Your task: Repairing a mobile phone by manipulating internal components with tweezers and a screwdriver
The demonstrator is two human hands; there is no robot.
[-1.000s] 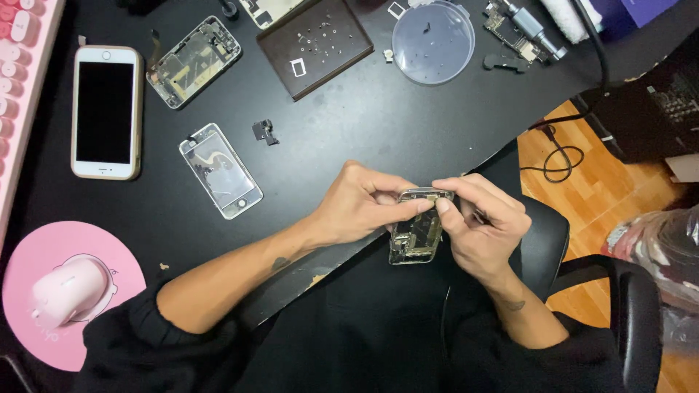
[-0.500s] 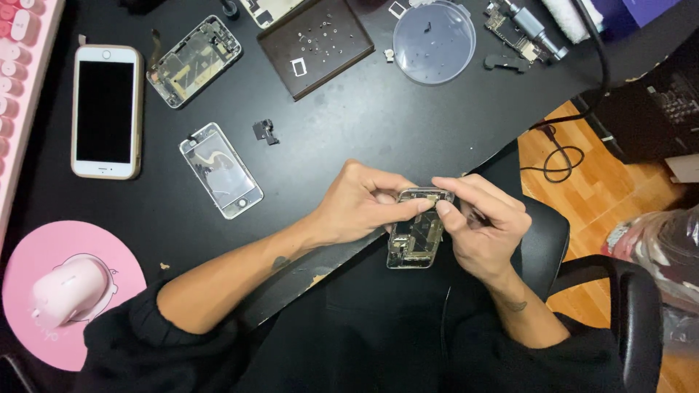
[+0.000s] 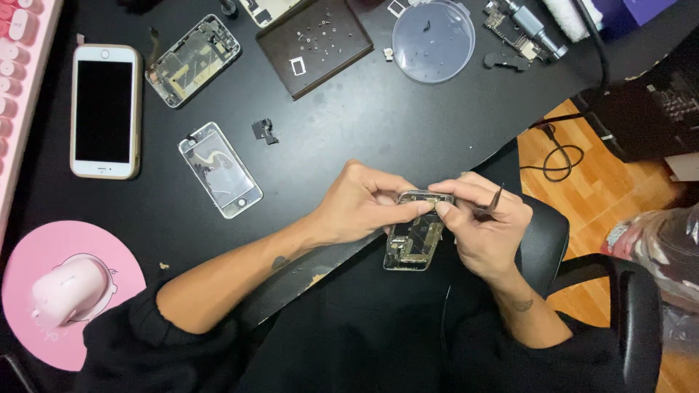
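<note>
Both hands' grip clamped on opened phone chassis (image 3: 413, 240), left hand (image 3: 360, 204), right hand (image 3: 484, 225), beyond desk edge (image 3: 349, 258).

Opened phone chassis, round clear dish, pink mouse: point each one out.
opened phone chassis (image 3: 413, 241), head view, exposed inner boards.
round clear dish (image 3: 434, 33), head view, middle of its base.
pink mouse (image 3: 65, 291), head view, top shell.

White phone (image 3: 105, 110) on desk, far left — dark rectangular screen, blank.
</note>
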